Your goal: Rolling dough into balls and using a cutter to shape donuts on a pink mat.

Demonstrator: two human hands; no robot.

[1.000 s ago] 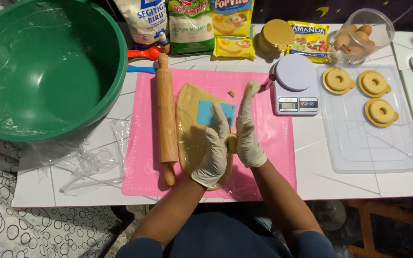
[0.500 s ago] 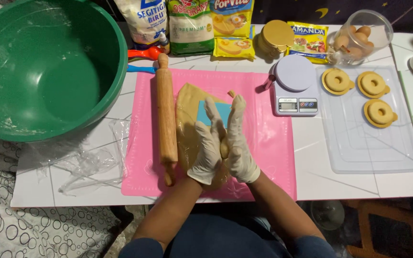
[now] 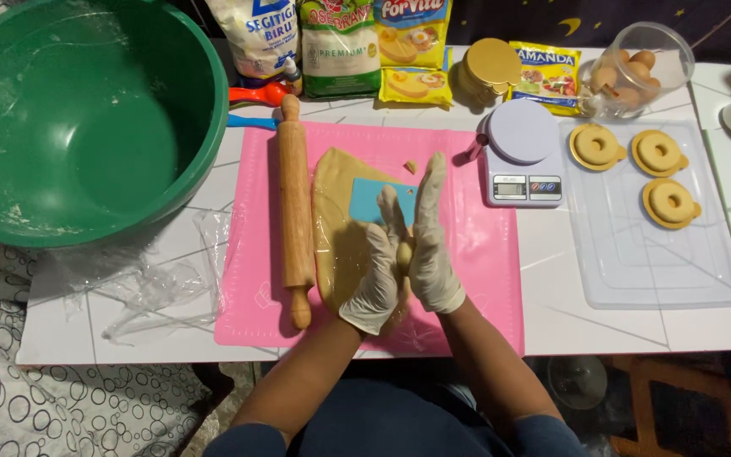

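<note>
Both my hands wear white gloves and press palm to palm over a pink mat. A small piece of yellow dough is squeezed between my left hand and my right hand. Under them lies a flat slab of yellow dough with a blue scraper card on it. A wooden rolling pin lies along the slab's left side.
A big green bowl sits at the left, crumpled plastic wrap below it. A white kitchen scale stands right of the mat. A clear tray holds three dough rings. Packets, gold discs and a jar of eggs line the back.
My palms have slid against each other over the dough piece: the right hand moved forward again, the left stayed lower. Nothing else moved.
</note>
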